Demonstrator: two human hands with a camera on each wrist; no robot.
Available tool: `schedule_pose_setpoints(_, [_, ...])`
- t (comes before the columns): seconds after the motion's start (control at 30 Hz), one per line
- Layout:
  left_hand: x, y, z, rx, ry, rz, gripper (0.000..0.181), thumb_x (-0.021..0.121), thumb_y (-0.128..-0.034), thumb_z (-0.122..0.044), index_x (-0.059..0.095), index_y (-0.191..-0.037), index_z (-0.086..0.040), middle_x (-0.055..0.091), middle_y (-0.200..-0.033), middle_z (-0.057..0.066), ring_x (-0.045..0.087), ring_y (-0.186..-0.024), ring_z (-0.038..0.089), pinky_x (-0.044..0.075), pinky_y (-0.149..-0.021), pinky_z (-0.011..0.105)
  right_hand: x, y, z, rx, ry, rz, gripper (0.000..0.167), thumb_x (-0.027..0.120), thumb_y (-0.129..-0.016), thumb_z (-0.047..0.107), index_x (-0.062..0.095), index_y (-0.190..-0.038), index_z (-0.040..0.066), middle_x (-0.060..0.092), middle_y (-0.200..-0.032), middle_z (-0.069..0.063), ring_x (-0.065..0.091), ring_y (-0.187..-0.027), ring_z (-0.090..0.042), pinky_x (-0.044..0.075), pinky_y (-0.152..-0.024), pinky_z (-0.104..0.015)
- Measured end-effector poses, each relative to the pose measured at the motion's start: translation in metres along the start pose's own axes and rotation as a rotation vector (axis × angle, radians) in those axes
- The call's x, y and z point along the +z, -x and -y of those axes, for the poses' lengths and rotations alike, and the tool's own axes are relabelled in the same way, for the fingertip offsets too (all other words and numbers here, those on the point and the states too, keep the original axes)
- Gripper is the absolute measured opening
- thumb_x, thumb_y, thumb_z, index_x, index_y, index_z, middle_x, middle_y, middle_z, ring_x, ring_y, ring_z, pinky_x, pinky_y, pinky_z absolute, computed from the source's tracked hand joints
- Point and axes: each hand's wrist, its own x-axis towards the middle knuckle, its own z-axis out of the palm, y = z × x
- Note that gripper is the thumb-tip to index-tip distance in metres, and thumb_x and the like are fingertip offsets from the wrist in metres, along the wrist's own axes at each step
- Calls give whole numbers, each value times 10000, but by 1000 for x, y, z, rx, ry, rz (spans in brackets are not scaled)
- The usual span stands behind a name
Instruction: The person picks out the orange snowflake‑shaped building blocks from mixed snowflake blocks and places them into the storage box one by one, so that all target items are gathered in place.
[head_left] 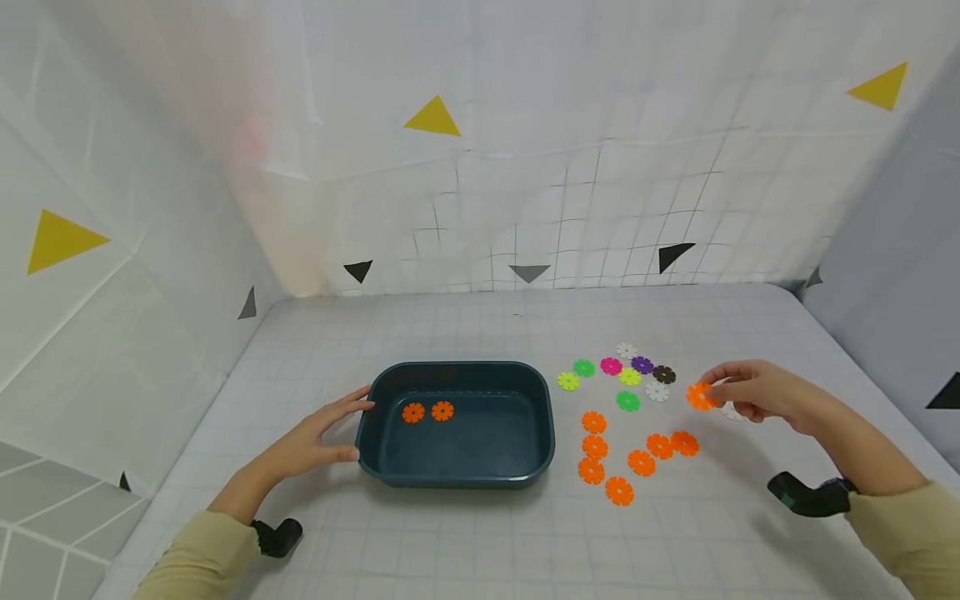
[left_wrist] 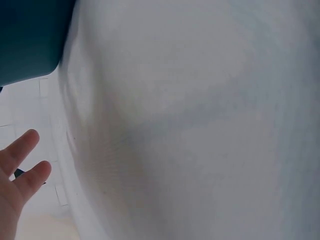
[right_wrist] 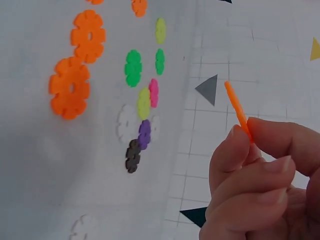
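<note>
A dark teal plastic tray [head_left: 457, 468] stands on the table, with two orange notched discs [head_left: 413, 412] lying inside it. At its left side, my left hand [head_left: 315, 437] touches the rim with spread, fairly straight fingers; the left wrist view catches only some fingers [left_wrist: 31, 181] apart from the tray's corner [left_wrist: 30, 50]. Over the table's right part, my right hand [head_left: 772, 392] pinches one orange notched disc [head_left: 699, 397] between thumb and fingertips. From the right wrist, that disc [right_wrist: 235, 102] appears edge-on, raised above the table.
Several orange discs [head_left: 619, 491] lie right of the tray. Behind them is a group of discs in other colours, among them green [head_left: 628, 401], purple [head_left: 642, 365] and black [head_left: 664, 374]. A white disc [head_left: 733, 411] is partly hidden below my right hand. White sheeting walls surround the table.
</note>
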Motion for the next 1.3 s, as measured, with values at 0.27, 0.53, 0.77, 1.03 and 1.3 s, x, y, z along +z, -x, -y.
schedule_pose_setpoints(0.27, [0, 0, -2, 7, -3, 0, 621, 695, -800, -216, 428, -1358, -160, 242, -1496, 134, 220, -1332, 424, 219, -961, 688, -1, -4, 22, -28, 20, 9, 488, 550, -903, 298, 460, -1225, -58, 456, -636, -6, 385, -522, -119, 345, -508, -232])
schedule_pose_setpoints(0.53, [0, 0, -2, -4, -7, 4, 618, 690, -803, -226, 427, -1360, -162, 240, -1498, 129, 219, -1336, 419, 218, -961, 689, 1, -9, 45, -56, 43, 22, 461, 543, -903, 269, 463, -1220, -55, 467, -661, -10, 385, -529, -123, 337, -516, -233])
schedule_pose_setpoints(0.77, [0, 0, -3, -9, -6, 5, 616, 688, -805, -230, 429, -1359, -154, 240, -1498, 129, 220, -1336, 421, 217, -961, 691, 7, -15, 65, -76, 61, 36, 434, 555, -893, 269, 489, -1193, -37, 460, -640, -2, 373, -528, -123, 326, -523, -242])
schedule_pose_setpoints(1.03, [0, 0, -5, -7, -7, 5, 614, 689, -804, -238, 433, -1355, -151, 245, -1494, 139, 226, -1334, 420, 222, -964, 685, 15, -25, 84, -125, 80, 62, 389, 552, -892, 241, 504, -1169, -28, 500, -662, -3, 386, -532, -123, 322, -515, -225])
schedule_pose_setpoints(1.3, [-1, 0, -7, -11, -5, 2, 619, 691, -801, -237, 435, -1353, -127, 246, -1494, 142, 225, -1335, 418, 220, -964, 687, 25, -32, 102, -155, 63, 90, 377, 566, -885, 235, 517, -1155, -23, 507, -683, 6, 396, -541, -121, 339, -506, -225])
